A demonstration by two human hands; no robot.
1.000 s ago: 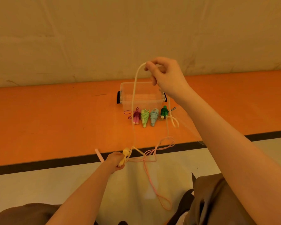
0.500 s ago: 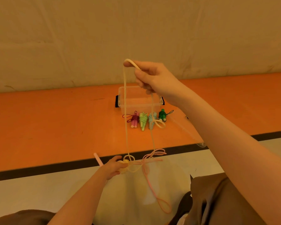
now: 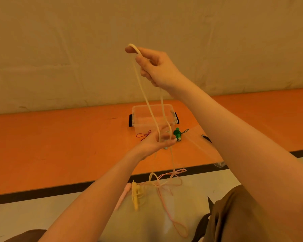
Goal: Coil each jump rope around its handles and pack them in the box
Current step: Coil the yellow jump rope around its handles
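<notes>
The left hand is held palm up, and the yellow jump rope is pinched in its curled fingers. Half a second ago this hand was low, by the yellow handles; now it has been lifted, and the handles are left below it. The right hand is raised high, and the rope's top loop is gripped there. The clear box is seen just behind the left hand.

Clear plastic box; seemingly smooth orange mat.
</notes>
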